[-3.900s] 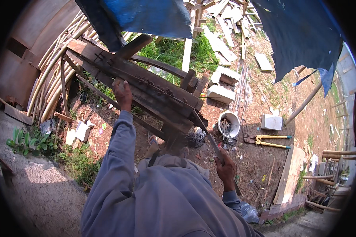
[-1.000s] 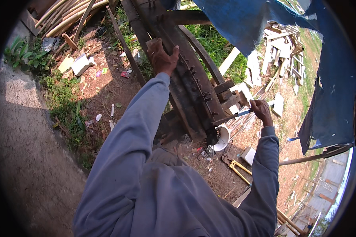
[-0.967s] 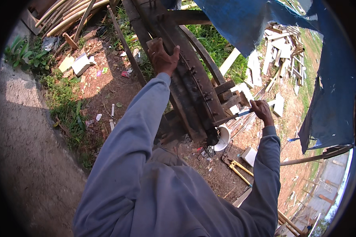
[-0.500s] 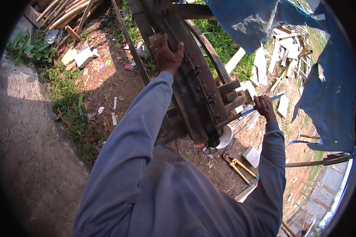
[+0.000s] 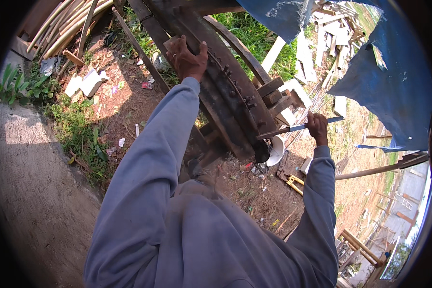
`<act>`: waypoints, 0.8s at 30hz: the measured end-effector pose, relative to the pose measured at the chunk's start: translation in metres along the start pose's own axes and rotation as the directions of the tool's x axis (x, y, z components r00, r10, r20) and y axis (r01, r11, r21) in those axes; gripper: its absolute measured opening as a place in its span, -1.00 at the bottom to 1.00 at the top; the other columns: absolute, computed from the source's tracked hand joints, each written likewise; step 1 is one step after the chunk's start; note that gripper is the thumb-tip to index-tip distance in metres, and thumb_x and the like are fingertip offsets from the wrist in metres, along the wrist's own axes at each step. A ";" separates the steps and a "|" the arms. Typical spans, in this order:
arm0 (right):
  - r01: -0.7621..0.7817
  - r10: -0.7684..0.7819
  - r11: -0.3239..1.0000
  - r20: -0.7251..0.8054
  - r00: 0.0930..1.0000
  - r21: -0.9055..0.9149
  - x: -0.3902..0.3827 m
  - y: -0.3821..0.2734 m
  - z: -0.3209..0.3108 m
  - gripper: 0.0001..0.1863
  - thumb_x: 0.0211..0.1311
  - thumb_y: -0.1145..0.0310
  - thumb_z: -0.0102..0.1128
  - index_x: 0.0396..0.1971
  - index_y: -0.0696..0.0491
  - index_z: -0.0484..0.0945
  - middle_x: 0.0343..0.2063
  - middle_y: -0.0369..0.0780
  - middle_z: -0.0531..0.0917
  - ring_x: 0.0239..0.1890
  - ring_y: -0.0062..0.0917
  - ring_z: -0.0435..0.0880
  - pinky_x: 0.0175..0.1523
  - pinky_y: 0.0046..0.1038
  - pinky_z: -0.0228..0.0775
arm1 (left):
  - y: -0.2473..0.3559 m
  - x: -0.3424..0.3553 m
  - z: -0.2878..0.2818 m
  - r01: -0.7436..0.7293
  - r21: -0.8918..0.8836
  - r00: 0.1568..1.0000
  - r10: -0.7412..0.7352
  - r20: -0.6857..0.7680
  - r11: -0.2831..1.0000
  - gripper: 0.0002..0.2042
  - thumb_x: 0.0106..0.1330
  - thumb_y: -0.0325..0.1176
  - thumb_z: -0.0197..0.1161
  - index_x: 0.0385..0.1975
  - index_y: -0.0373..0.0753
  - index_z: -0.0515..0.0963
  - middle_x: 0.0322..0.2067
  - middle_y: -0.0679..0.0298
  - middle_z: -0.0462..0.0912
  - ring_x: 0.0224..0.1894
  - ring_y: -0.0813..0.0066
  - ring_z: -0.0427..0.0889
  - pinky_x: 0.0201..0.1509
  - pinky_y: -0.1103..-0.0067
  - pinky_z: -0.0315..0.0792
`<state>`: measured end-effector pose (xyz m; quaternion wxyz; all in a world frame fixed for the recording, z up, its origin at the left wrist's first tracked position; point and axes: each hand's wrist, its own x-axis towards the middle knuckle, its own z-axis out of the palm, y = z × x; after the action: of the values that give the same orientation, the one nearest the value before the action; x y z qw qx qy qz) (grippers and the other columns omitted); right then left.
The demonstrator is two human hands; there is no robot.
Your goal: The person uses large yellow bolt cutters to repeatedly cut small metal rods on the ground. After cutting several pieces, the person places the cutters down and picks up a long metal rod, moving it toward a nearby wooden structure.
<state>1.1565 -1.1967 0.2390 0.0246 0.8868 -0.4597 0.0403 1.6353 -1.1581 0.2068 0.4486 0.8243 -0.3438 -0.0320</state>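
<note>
A dark wooden beam point(image 5: 216, 101) with a row of metal pegs runs from the far left toward my body. On its far part, my left hand point(image 5: 187, 58) curls its fingers over a small wooden block point(image 5: 170, 44), thumb apart. My right hand point(image 5: 317, 128) is closed round a long bar with a pale blue grip point(image 5: 298, 127), at the right of the beam. The bar's thin dark end point(image 5: 269, 135) reaches the pegs near the beam's near end. Whether a thin rod lies between the pegs is too dark to make out.
Below the near end stand a white bucket point(image 5: 276, 151) and yellow-handled cutters point(image 5: 295, 183), partly behind my right sleeve. A torn blue tarp point(image 5: 393, 91) hangs at right. Bamboo poles point(image 5: 72, 24) are stacked far left, scrap boards point(image 5: 333, 36) far right. A concrete slab point(image 5: 38, 192) borders the left.
The bar in my right hand has swung, its grip end coming nearer to me relative to the beam. My left hand keeps its place on the beam. The whole view has shifted.
</note>
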 end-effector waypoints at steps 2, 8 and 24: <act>0.017 -0.018 0.999 -0.017 1.000 -0.049 -0.006 -0.002 -0.002 -0.43 0.41 0.13 -0.24 -0.76 0.04 0.54 -0.68 -0.12 0.59 -0.53 -0.12 0.57 -0.26 -0.11 0.37 | 0.000 0.000 -0.001 0.004 0.003 1.000 -0.004 0.005 1.000 -0.29 0.22 0.08 0.20 0.29 -0.24 0.29 0.29 0.03 0.30 0.44 0.15 0.10 0.55 0.27 -0.23; 0.023 -0.033 0.986 -0.057 0.998 -0.166 -0.020 -0.007 -0.015 -0.74 0.19 0.22 0.06 -0.60 0.05 0.48 -0.65 -0.14 0.61 -0.55 -0.15 0.59 -0.39 -0.12 0.38 | -0.002 0.001 -0.001 0.003 0.007 1.000 -0.003 0.022 1.000 -0.28 0.22 0.11 0.19 0.29 -0.24 0.30 0.30 0.05 0.30 0.43 0.16 0.11 0.54 0.24 -0.23; -0.507 0.517 0.833 -0.015 0.856 -0.219 -0.140 -0.075 -0.011 -0.79 0.13 0.18 0.20 -0.46 0.01 0.52 -0.55 -0.13 0.62 -0.43 -0.17 0.66 -0.35 -0.14 0.47 | -0.009 0.005 0.004 0.005 0.052 0.995 -0.010 0.101 0.999 -0.24 0.22 0.20 0.12 0.32 -0.21 0.30 0.34 0.07 0.26 0.44 0.14 0.10 0.53 0.14 -0.26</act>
<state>1.1365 -1.0386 0.2366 0.0985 0.7242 -0.6821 -0.0242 1.6424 -1.1608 0.1992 0.4089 0.8343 -0.3638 -0.0667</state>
